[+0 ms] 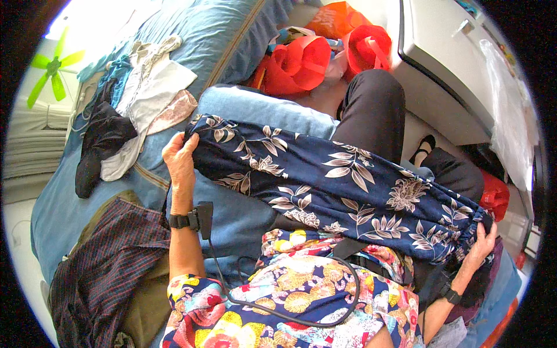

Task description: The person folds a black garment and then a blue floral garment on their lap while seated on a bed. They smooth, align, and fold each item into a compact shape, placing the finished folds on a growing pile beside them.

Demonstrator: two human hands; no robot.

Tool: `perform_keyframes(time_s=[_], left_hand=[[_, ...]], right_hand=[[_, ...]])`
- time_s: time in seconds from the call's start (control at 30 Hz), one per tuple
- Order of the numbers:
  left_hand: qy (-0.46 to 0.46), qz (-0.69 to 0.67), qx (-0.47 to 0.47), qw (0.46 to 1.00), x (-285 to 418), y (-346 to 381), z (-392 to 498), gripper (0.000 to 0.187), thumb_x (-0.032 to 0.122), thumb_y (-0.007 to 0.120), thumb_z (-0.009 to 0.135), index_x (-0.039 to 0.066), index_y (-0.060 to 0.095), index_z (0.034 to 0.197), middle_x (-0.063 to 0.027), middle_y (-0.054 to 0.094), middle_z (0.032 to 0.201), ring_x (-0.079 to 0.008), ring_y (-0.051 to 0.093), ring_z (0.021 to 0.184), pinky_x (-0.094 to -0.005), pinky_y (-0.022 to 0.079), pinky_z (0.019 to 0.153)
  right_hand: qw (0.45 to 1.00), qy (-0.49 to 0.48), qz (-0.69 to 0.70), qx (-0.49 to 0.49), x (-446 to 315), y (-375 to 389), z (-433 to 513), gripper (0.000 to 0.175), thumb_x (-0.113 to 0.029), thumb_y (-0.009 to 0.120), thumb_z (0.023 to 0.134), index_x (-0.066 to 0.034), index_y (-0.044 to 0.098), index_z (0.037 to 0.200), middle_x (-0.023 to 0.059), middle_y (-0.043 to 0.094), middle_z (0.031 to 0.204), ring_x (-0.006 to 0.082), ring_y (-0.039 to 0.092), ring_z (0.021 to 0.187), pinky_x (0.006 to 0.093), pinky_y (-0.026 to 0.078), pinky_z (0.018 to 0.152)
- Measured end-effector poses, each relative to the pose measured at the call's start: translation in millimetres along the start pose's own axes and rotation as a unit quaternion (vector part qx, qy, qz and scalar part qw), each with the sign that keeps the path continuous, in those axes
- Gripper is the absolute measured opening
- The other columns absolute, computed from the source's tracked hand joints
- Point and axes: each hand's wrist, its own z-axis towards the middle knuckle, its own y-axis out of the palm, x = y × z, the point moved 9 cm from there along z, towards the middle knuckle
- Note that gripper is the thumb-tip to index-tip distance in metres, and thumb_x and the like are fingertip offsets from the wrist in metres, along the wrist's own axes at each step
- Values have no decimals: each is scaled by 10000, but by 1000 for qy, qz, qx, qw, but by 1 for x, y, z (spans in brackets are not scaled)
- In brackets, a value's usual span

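A dark blue garment with pale leaf and flower print (330, 182) is stretched lengthwise across my lap. My left hand (182, 150) grips its upper-left end, fingers closed on the cloth. At the lower right, my right hand (481, 243) holds the other end, where the fabric is gathered. Both wrists wear black straps, and a cable runs from the left one across my floral top. The garment lies over my black-trousered leg (374, 108) and a blue cushion-like piece (270, 104).
White, pink and black clothes (152, 87) lie on the blue bed cover (187, 61) at upper left. A striped dark garment (117, 243) is at lower left. Red bags (300, 65) stand ahead, beside a white cabinet (448, 56). A green-bladed fan (53, 67) is at far left.
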Motion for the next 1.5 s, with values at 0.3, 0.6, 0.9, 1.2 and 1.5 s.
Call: perform_keyframes(time_s=[0.3, 0.6, 0.9, 1.2, 1.5], left_hand=[[12, 167, 3, 986, -8, -7, 7, 138, 60, 692, 864, -15, 693, 979, 42, 639, 795, -55, 541, 732, -219, 412, 637], [32, 251, 46, 966, -4, 1, 37, 225, 184, 712, 837, -27, 729, 911, -90, 712, 777, -141, 624, 700, -301, 482, 672], [122, 220, 79, 965, 17, -9, 35, 137, 95, 705, 778, -12, 734, 858, -51, 678, 730, -126, 592, 687, -284, 465, 683], [-81, 54, -48, 994, -16, 23, 49, 139, 158, 737, 849, 24, 714, 817, 37, 637, 723, -56, 534, 618, -216, 402, 581], [-13, -87, 0, 996, 31, 5, 36, 103, 43, 715, 856, 6, 719, 952, 0, 690, 868, -79, 612, 759, -211, 451, 686]], right_hand=[[980, -92, -173, -13, -20, 50, -6, 399, -93, 609, 911, -30, 513, 1293, 163, 634, 1176, 284, 598, 1073, 367, 432, 965], [965, -129, -226, -19, -39, 60, -11, 325, -73, 571, 920, 0, 500, 1229, 223, 595, 1139, 389, 569, 1059, 424, 427, 933], [962, -154, -225, -5, -42, 61, -15, 321, -71, 565, 928, 9, 492, 1230, 220, 587, 1139, 391, 566, 1063, 424, 423, 939], [970, -129, -206, -6, -35, 61, -17, 304, -79, 568, 934, -11, 502, 1223, 199, 602, 1111, 365, 579, 1039, 414, 432, 922], [974, -130, -185, -3, -29, 63, -18, 315, -114, 574, 945, -10, 499, 1233, 198, 614, 1098, 365, 587, 1018, 410, 435, 917]])
